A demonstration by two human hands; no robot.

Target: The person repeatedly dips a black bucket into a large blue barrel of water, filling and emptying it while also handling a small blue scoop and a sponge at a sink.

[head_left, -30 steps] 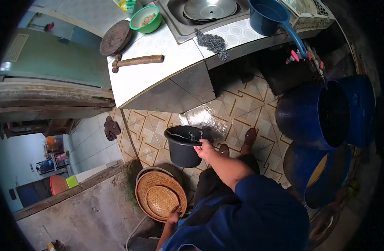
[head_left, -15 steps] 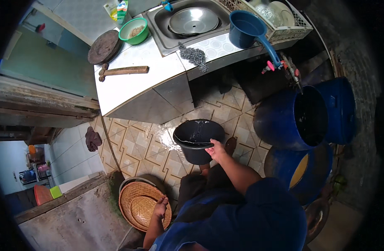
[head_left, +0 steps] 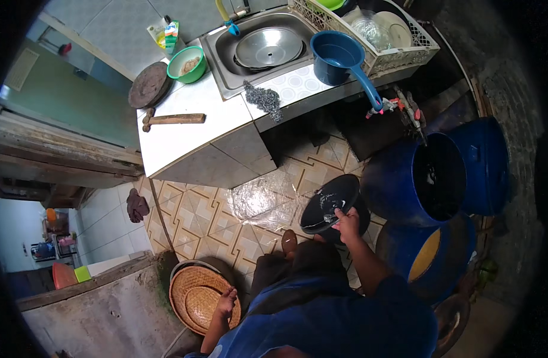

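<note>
My right hand (head_left: 347, 227) grips the rim of a black bucket (head_left: 312, 213), which tilts beside my legs close to a blue drum. Its mouth faces up and left, and a little water glints inside. Part of the bucket's body is hidden behind my hand. A shiny sheet of water (head_left: 259, 200) lies on the patterned floor tiles to the left of the bucket. My left hand (head_left: 226, 302) hangs over a round woven basket (head_left: 184, 280), its fingers curled with nothing seen in them.
Blue drums (head_left: 393, 179) stand at the right under a tap (head_left: 416, 116). A tiled counter (head_left: 172, 140) ahead carries a hammer (head_left: 175, 119), a green bowl (head_left: 193, 71), a steel sink (head_left: 223, 83) and a blue dipper (head_left: 333, 65). A low wall (head_left: 107, 298) runs at the left.
My right hand has carried the black bucket to the right, toward the drums, and tipped it. The water on the floor has spread wider. My left hand stays over the basket.
</note>
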